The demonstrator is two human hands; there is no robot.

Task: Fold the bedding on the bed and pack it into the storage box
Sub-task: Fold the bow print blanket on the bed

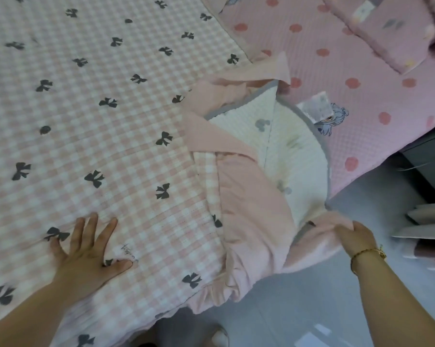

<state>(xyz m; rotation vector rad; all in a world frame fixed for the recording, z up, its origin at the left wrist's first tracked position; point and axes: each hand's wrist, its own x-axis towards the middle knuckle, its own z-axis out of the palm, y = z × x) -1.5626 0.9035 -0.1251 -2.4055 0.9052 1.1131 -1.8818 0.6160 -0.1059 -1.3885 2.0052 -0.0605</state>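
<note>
Grey floor [274,309] shows along the bottom and right, below the corner of a bed [336,71] covered in a pink sheet with darker pink dots. A checked blanket [98,121] takes up most of the view. It is pink and white gingham scattered with dark grey bows and lies spread flat over the left part of the bed. Its near edge hangs over the bed's side. Along its right edge the cloth is turned back in loose, rumpled folds that show a plain pale pink underside [251,216].

Just beside those folds lies a white blanket [294,156] with a waffle texture, faint grey prints and a grey trim, partly tucked under the pink folds and curving down toward the bed's corner. A pillow [391,33] in a mauve printed cover rests on the sheet at the top right. Some flat stacked items [426,226], too blurred to identify, sit on the floor at the right edge.

The left grip [86,256] rests palm down on the checked blanket near its front edge, fingers spread wide. The right grip [356,236] pinches a pale pink fold at the bed's corner; I cannot tell which blanket this fold belongs to. A thin gold bracelet [366,252] circles that wrist.
</note>
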